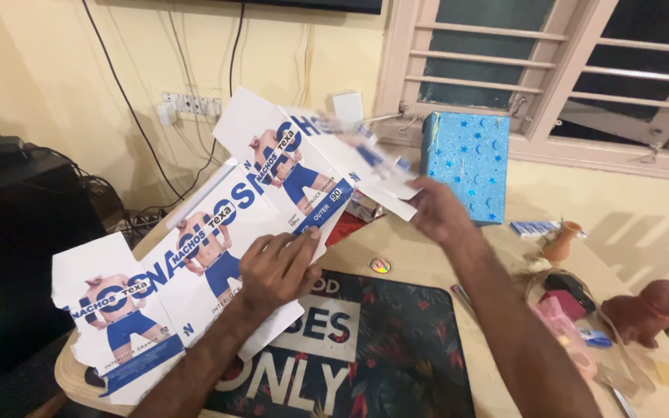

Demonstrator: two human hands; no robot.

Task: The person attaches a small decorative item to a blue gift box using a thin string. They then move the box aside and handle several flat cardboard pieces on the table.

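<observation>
Table [427, 267] — dark mat [396, 348], window [551, 70]

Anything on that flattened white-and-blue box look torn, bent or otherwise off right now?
Yes. The flattened box is ragged along its lower-left flap, where the edge looks torn, and that end hangs past the table edge. The left hand presses its middle; the right hand lifts the far flap, which is blurred.
</observation>
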